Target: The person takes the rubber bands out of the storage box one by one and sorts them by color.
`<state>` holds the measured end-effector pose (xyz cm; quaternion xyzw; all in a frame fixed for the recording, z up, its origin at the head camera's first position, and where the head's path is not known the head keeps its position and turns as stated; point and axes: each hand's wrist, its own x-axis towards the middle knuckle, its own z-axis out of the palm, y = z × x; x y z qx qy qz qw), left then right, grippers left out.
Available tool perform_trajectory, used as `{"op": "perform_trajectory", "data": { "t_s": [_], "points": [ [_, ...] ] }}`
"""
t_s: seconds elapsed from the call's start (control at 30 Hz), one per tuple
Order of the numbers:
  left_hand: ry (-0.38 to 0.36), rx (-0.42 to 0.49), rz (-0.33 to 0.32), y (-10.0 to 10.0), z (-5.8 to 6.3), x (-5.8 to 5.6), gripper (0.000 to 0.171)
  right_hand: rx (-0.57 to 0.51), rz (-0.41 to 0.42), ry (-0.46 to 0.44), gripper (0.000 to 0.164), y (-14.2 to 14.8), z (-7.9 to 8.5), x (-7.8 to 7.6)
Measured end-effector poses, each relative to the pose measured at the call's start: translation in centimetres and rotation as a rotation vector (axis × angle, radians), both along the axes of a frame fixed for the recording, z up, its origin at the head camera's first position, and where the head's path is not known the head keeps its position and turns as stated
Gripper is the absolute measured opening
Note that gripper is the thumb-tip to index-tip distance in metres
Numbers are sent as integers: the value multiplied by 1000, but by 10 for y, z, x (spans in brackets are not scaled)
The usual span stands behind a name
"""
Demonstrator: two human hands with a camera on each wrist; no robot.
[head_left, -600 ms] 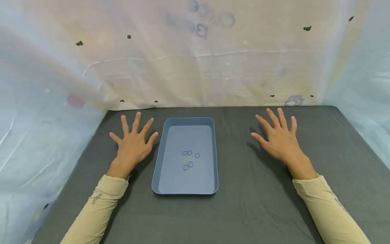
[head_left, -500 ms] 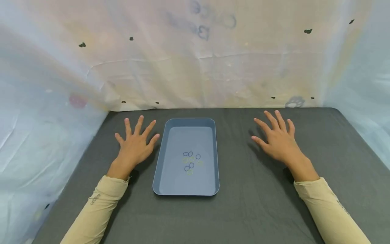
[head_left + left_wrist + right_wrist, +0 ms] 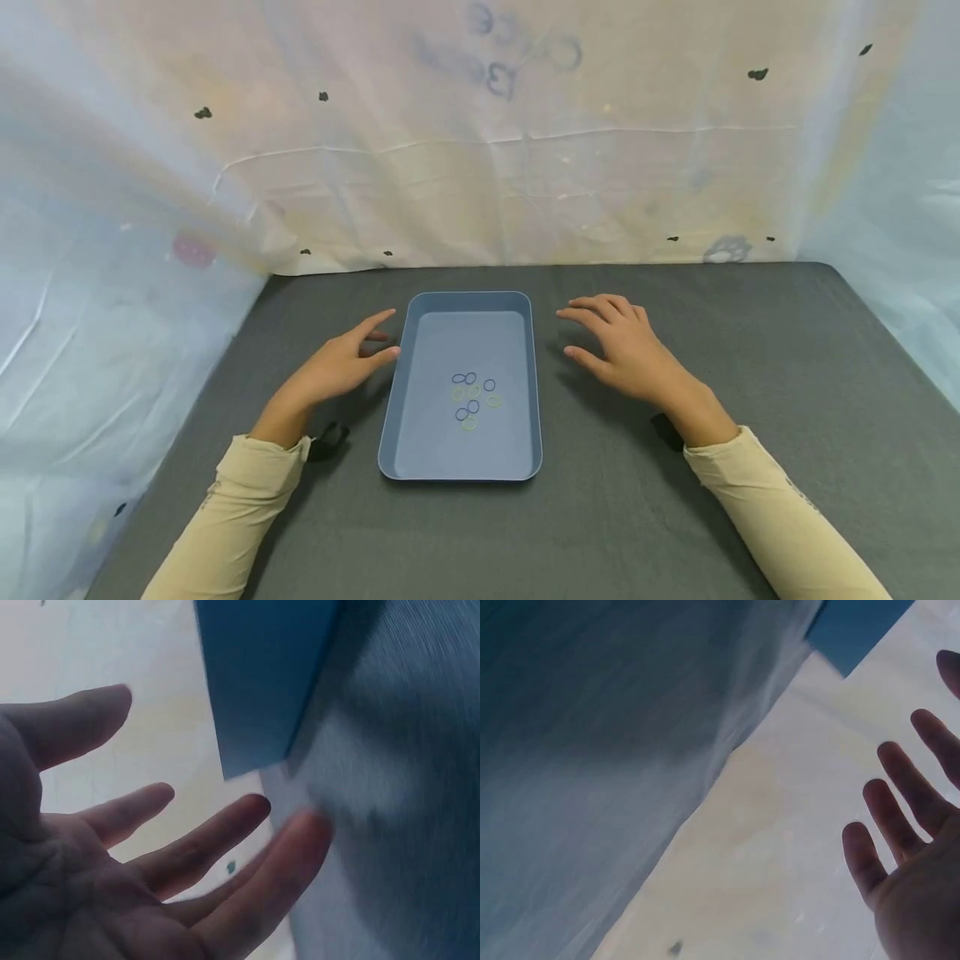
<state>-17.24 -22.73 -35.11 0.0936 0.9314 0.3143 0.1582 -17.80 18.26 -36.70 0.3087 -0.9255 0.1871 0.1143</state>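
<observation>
Blue-grey plastic-looking tray (image 3: 435, 346) on a dark grey cloth (image 3: 600, 517), seen from above with its short sides facing toward and away from the person. Five dark blue rings (image 3: 465, 379) and four yellow-green rings (image 3: 466, 392) lie in a loose cluster on the tray floor, near its middle; some of the blue ones sit side by side in pairs. The left hand (image 3: 339, 365) is just beside the tray's left wall, fingers and thumb loosely parted and grasping nothing; whether a fingertip touches the rim cannot be told from the head view. The left wrist view shows its palm and separated fingers near a blue wall of the tray. The right hand (image 3: 626, 348), likewise free of any object, is apart from the tray on its right, with fingers gently bent and thumb held away. Light tan sleeves (image 3: 240, 500) cover both forearms; a black strap (image 3: 327, 442) shows at the left wrist. Behind stands a pale sheet (image 3: 450, 183) with small dark marks.
</observation>
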Motion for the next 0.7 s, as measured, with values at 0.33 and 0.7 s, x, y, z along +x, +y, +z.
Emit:
{"op": "perform_trajectory", "data": {
  "t_s": [0.33,0.7],
  "points": [
    [-222,385,11,-4,-8,-4,72,-33,131,-11,42,-48,0,1],
    [-252,372,20,-8,-7,-4,69,47,201,-75,26,-84,-3,-1]
  ]
}}
